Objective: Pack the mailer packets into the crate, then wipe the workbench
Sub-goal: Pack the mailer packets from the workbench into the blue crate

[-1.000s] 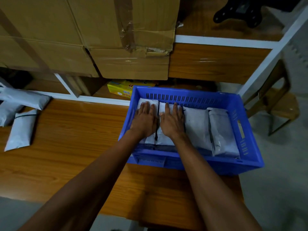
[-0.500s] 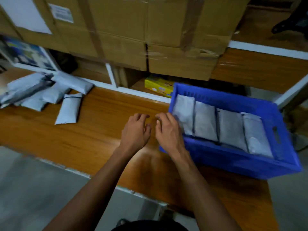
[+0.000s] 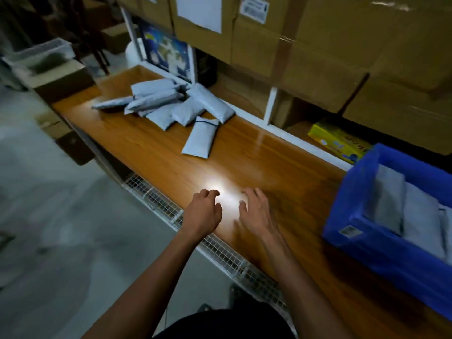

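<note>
Two hands show: the left hand and the right hand, both at 6 o'clock. One blue crate sits at 3 o'clock, with at least two grey packets visible inside. About eight loose packets lie heaped at 11 o'clock, the exact count unclear where they overlap. One yellow box sits at 2 o'clock.

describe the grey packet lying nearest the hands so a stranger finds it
On the long wooden workbench, look left of the blue plastic crate to the heap of grey mailer packets. The one you want lies alone at the heap's near edge, with a dark band across its top.
</note>
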The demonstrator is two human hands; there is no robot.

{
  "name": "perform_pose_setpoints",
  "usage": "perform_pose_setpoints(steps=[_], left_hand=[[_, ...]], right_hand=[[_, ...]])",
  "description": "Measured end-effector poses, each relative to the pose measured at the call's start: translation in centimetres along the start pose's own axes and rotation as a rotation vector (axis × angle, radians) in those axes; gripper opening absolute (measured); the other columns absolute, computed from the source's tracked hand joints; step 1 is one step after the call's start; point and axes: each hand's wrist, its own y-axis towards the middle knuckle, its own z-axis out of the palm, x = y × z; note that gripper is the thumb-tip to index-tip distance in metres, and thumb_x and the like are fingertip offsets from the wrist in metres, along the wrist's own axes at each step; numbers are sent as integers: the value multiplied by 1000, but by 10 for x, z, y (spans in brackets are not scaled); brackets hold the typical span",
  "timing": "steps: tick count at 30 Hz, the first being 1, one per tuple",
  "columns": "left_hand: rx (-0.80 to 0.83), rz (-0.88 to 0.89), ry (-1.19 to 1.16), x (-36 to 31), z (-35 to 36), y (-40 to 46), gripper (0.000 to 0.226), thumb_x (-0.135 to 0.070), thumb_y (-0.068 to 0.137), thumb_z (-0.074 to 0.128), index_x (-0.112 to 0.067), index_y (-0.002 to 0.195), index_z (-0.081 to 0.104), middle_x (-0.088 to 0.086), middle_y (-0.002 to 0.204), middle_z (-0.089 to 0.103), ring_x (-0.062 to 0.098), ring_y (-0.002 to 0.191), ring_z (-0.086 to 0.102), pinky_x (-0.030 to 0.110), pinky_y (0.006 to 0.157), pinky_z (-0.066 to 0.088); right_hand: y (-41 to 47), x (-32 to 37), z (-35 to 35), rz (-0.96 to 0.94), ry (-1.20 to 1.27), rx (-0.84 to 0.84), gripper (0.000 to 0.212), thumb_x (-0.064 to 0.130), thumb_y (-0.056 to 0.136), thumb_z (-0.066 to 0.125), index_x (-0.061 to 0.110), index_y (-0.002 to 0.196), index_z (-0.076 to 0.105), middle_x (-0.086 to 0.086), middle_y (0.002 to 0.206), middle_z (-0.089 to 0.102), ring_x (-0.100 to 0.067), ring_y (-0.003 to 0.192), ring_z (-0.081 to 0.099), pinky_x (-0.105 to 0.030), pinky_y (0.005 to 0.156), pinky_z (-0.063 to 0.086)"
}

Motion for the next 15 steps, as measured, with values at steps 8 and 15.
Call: perform_pose_setpoints(steps=[8,15], left_hand=[[-33,-44,79,51,-35,94,46,-34,103,52,-14,144,53,14,141,54,35,124,53,52,91,56],[-36,0,191,85,-35,213,67,-43,102,53,-10,159,38,23,160,40,43,142,43,54,110,45]], right_hand=[[112,50,25,-62,-22,58,33,16,105,55,14,137,57,-8,136,51,-21,107,54,-29,80,39],[266,61,53,-57,-101,37,35,25,104,59,21,138,54,-7,146,47,-27,127,54,-43,100,54]])
